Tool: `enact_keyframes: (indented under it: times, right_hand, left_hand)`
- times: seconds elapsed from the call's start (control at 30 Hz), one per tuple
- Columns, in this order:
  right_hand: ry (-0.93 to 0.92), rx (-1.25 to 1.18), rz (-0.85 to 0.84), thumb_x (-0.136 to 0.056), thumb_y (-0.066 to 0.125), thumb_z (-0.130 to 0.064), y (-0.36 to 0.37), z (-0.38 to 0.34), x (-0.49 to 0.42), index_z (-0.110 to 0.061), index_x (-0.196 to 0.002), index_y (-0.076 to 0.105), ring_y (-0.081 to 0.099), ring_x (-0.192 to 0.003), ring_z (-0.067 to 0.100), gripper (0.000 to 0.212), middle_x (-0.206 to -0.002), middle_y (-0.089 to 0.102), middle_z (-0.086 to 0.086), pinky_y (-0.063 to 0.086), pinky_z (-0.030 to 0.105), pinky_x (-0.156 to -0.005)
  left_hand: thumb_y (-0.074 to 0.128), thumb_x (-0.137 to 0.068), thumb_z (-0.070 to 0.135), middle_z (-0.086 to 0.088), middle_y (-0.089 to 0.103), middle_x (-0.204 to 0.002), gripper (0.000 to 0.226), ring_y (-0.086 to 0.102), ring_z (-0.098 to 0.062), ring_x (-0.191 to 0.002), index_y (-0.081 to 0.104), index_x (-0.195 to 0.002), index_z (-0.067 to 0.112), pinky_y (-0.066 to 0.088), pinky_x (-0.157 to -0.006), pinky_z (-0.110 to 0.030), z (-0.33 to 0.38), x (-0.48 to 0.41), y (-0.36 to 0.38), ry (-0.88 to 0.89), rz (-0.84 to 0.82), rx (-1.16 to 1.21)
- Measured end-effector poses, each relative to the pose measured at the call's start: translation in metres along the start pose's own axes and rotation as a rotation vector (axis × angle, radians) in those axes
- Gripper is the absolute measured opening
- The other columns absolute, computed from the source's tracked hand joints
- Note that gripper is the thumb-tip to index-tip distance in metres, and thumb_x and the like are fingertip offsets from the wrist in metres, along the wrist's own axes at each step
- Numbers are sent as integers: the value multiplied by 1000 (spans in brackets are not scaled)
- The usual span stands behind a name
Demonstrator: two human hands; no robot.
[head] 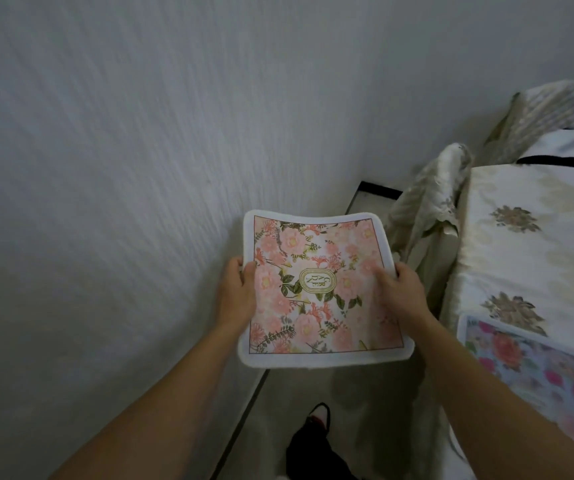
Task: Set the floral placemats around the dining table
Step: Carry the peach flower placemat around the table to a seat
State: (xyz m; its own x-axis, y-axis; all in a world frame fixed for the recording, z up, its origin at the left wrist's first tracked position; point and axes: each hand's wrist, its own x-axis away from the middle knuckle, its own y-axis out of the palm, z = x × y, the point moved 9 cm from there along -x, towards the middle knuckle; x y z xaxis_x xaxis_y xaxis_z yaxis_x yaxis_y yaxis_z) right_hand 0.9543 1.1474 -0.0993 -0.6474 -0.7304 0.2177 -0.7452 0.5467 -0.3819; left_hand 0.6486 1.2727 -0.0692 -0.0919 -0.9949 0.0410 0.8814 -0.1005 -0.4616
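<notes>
While the left hand (pixel 235 292) and the right hand (pixel 401 292) grip its two side edges, fingers closed on it with thumbs on top, a pink floral placemat (pixel 316 289) with a white border hangs in the air above the floor, beside the wall (pixel 123 150). To the right, a second floral placemat (pixel 535 372) lies on the near corner of the surface (pixel 535 251), which a cream embroidered cloth covers.

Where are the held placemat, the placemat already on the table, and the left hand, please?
Held placemat (pixel 316 289): head view, on its central oval emblem.
Table placemat (pixel 535 368): head view, on its flowered middle.
Left hand (pixel 239 292): head view, on the back of the hand.
</notes>
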Motion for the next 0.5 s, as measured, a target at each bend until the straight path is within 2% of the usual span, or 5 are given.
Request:
enact_keyframes:
  times: [0.17,0.3,0.43,0.5]
  right_hand:
    - [55,-32,28,-97,53,-45,-13,-2,-90,-18,-122,57,68,-92,22,37,-107,68,1,60,44,-78]
    - [104,-58,71,-98,53,-40,-37,-4,-148,-15,-119,57,68,-92,23,34,-108,68,4,60,45,-79]
    - [107,-86,124,-91,56,-48,-59,-13,-195,-17,-116,62,71,-91,22,40,-104,71,1,61,49,-78]
    - [107,-69,144,-94,56,-43,-66,-20,-214,-16,-112,63,71,-89,23,33,-101,72,2,61,50,-76]
  left_hand:
    - [43,-103,34,-7,68,-88,24,68,-22,-77,53,-101,13,57,-68,-44,32,-82,63,13,-54,-70]
    - [43,-103,36,-4,68,-87,24,68,-22,-78,54,-101,14,58,-68,-45,63,-140,112,44,-106,-104]
    - [42,-103,36,-3,67,-88,24,67,-19,-77,53,-103,15,57,-69,-43,92,-186,153,77,-156,-95]
    - [42,-103,37,-4,68,-89,23,67,-20,-79,53,-103,16,57,-69,-42,103,-204,168,90,-176,-79]
